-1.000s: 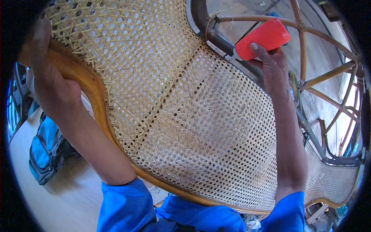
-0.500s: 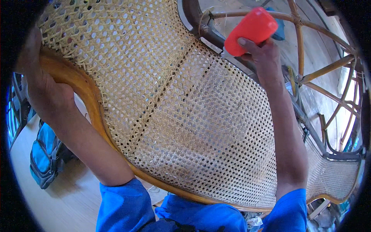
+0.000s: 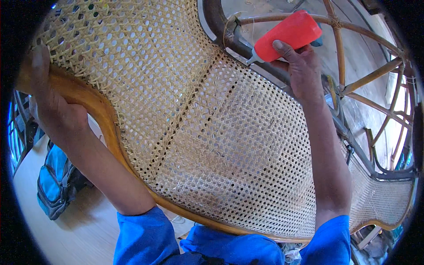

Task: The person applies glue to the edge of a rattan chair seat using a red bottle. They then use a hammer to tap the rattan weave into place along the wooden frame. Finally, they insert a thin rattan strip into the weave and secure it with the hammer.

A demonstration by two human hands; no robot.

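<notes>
My right hand [image 3: 302, 66] grips a red squeeze bottle [image 3: 289, 36]. Its pale nozzle [image 3: 254, 58] tips down to the left, close to the far dark edge of a woven cane panel [image 3: 225, 132]. From this view I cannot tell whether the nozzle touches the edge. At the far left, my left hand [image 3: 55, 104] is wrapped round the curved brown wooden frame [image 3: 104, 106] of the panel, one finger stretched along it beside the cane. Loose strand ends stick out along that left edge.
Bent cane pole framework [image 3: 340, 57] stands beyond the panel at the upper right. Another cane-woven piece [image 3: 380, 198] lies at the right. A blue and black backpack [image 3: 53, 181] rests on the pale floor [image 3: 39, 234] at lower left.
The red bottle has turned flatter and its nozzle now shows more clearly, further left along the panel's edge. My left hand has shifted slightly along the frame, one finger now showing raised.
</notes>
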